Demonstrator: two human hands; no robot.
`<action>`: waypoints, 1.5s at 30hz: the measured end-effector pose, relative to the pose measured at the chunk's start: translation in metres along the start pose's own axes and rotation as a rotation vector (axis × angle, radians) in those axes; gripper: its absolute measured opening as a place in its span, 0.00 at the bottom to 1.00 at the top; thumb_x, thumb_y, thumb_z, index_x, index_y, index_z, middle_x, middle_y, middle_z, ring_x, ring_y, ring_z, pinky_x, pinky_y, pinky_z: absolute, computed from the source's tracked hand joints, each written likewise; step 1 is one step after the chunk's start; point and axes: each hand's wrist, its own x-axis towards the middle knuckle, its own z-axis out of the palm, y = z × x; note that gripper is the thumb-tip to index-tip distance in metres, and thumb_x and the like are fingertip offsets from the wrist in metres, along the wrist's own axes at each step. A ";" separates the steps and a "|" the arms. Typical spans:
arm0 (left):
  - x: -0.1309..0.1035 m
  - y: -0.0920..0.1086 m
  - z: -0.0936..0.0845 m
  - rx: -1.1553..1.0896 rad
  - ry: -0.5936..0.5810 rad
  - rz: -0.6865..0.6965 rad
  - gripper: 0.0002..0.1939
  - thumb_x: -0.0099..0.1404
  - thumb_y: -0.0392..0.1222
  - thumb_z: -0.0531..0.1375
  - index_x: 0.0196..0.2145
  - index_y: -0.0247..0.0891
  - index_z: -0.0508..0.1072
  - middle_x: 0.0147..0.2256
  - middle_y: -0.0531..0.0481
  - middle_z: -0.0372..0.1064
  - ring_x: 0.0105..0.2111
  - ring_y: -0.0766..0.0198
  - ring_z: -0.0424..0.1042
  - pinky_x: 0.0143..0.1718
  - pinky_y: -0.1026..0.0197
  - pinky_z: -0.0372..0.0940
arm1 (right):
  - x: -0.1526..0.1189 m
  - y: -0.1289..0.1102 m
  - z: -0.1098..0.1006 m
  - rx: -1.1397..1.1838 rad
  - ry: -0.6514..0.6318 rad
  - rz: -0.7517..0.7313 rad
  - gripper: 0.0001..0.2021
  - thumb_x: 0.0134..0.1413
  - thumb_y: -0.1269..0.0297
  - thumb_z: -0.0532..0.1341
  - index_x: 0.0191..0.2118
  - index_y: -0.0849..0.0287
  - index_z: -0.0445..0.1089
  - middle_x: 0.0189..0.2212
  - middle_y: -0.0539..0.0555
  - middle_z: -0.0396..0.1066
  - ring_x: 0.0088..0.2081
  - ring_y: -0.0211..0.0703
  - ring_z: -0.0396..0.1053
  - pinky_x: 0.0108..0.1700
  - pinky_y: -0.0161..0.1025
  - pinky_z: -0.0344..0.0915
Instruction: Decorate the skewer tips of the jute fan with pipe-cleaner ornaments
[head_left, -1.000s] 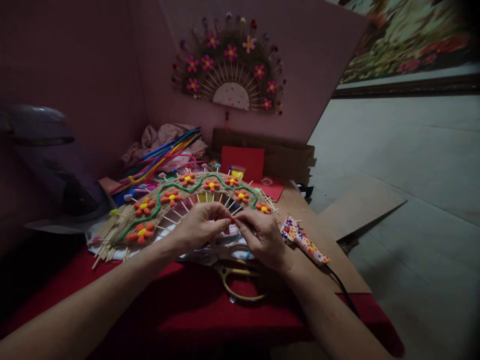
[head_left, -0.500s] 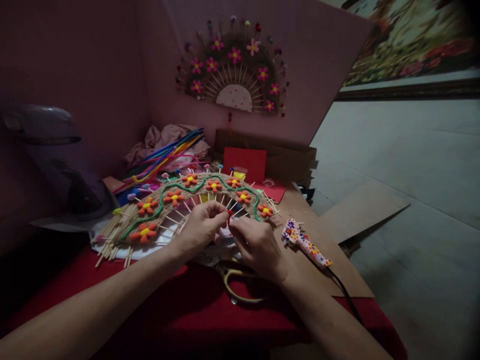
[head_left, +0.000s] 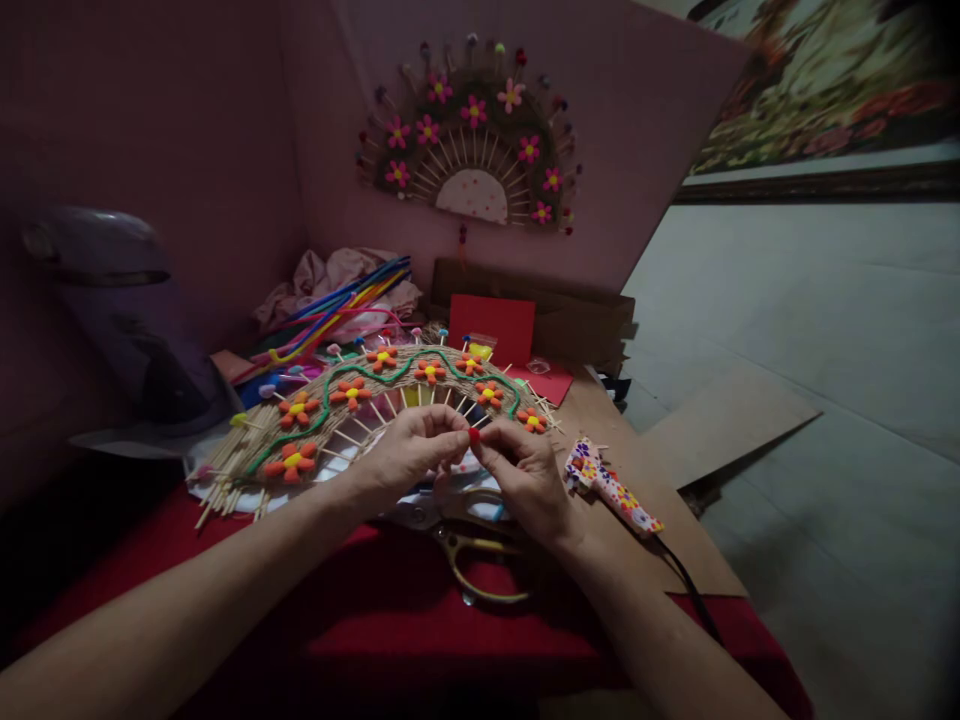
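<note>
Between the fingertips of both hands is a small red piece of pipe cleaner (head_left: 474, 435), wound into a little knob. My left hand (head_left: 416, 450) pinches it from the left, thumb and forefinger together. On the other side my right hand (head_left: 529, 480) grips it with bent fingers. Just behind them lies a half-round fan of sticks and twine (head_left: 459, 383), trimmed with orange flowers and a wavy green cord. Scissors (head_left: 454, 568) with brass-coloured handles rest below the hands, partly covered by the right one.
A flower-patterned glue gun (head_left: 615, 492) with a black cord lies on cardboard (head_left: 694, 560) at right. Coloured pipe cleaners (head_left: 330, 312) and red card (head_left: 499, 325) sit behind the fan. A similar finished-looking fan (head_left: 472, 195) hangs on the wall. A wrapped purple object (head_left: 127, 330) stands left.
Both hands have shifted slightly right. The red piece now shows as a compact knob rather than a short upright strip, and the right fingers have moved up closer around it.
</note>
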 end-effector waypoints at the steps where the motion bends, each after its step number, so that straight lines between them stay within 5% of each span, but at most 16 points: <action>1: 0.000 0.000 0.003 -0.003 0.042 0.002 0.11 0.55 0.45 0.61 0.29 0.34 0.66 0.19 0.57 0.62 0.16 0.74 0.60 0.16 0.70 0.56 | -0.001 0.001 0.001 0.045 -0.027 0.011 0.08 0.56 0.63 0.56 0.28 0.60 0.67 0.24 0.48 0.64 0.27 0.36 0.62 0.30 0.33 0.58; 8: -0.002 -0.002 0.010 0.219 0.193 0.125 0.09 0.56 0.42 0.59 0.30 0.34 0.66 0.24 0.55 0.63 0.17 0.73 0.61 0.15 0.70 0.56 | -0.004 0.000 0.003 0.105 -0.040 0.031 0.07 0.56 0.65 0.56 0.29 0.59 0.67 0.25 0.48 0.65 0.28 0.35 0.62 0.31 0.32 0.58; 16: 0.000 -0.005 0.004 0.331 0.163 0.199 0.07 0.58 0.40 0.57 0.33 0.33 0.70 0.26 0.51 0.68 0.22 0.71 0.65 0.20 0.69 0.61 | -0.001 -0.003 -0.002 -0.178 -0.045 -0.016 0.10 0.57 0.62 0.55 0.31 0.60 0.68 0.23 0.49 0.66 0.26 0.35 0.62 0.29 0.33 0.58; 29: 0.001 -0.005 -0.009 0.762 0.109 0.262 0.07 0.60 0.38 0.56 0.33 0.36 0.74 0.26 0.51 0.72 0.21 0.71 0.67 0.22 0.70 0.60 | 0.005 -0.003 -0.012 -0.239 -0.174 -0.049 0.09 0.57 0.64 0.54 0.30 0.61 0.69 0.22 0.48 0.65 0.25 0.34 0.61 0.28 0.31 0.58; 35: 0.000 -0.003 -0.008 0.787 0.097 0.301 0.06 0.60 0.37 0.55 0.32 0.37 0.72 0.26 0.53 0.73 0.21 0.72 0.67 0.22 0.70 0.60 | 0.006 -0.005 -0.016 -0.220 -0.215 -0.059 0.10 0.58 0.64 0.53 0.32 0.61 0.70 0.24 0.49 0.67 0.26 0.34 0.62 0.29 0.31 0.58; 39: -0.002 -0.003 -0.003 0.775 0.107 0.376 0.06 0.60 0.35 0.55 0.32 0.37 0.71 0.26 0.52 0.73 0.22 0.71 0.68 0.25 0.68 0.61 | 0.003 -0.003 -0.008 -0.144 -0.119 -0.048 0.09 0.55 0.64 0.54 0.28 0.60 0.67 0.20 0.47 0.63 0.22 0.32 0.58 0.24 0.30 0.56; 45: -0.005 -0.007 0.009 0.925 0.274 0.505 0.05 0.57 0.32 0.55 0.30 0.36 0.71 0.26 0.50 0.71 0.26 0.67 0.67 0.30 0.64 0.62 | -0.003 -0.003 0.005 -0.204 0.068 -0.047 0.09 0.53 0.66 0.54 0.24 0.60 0.65 0.18 0.46 0.59 0.21 0.33 0.56 0.24 0.31 0.55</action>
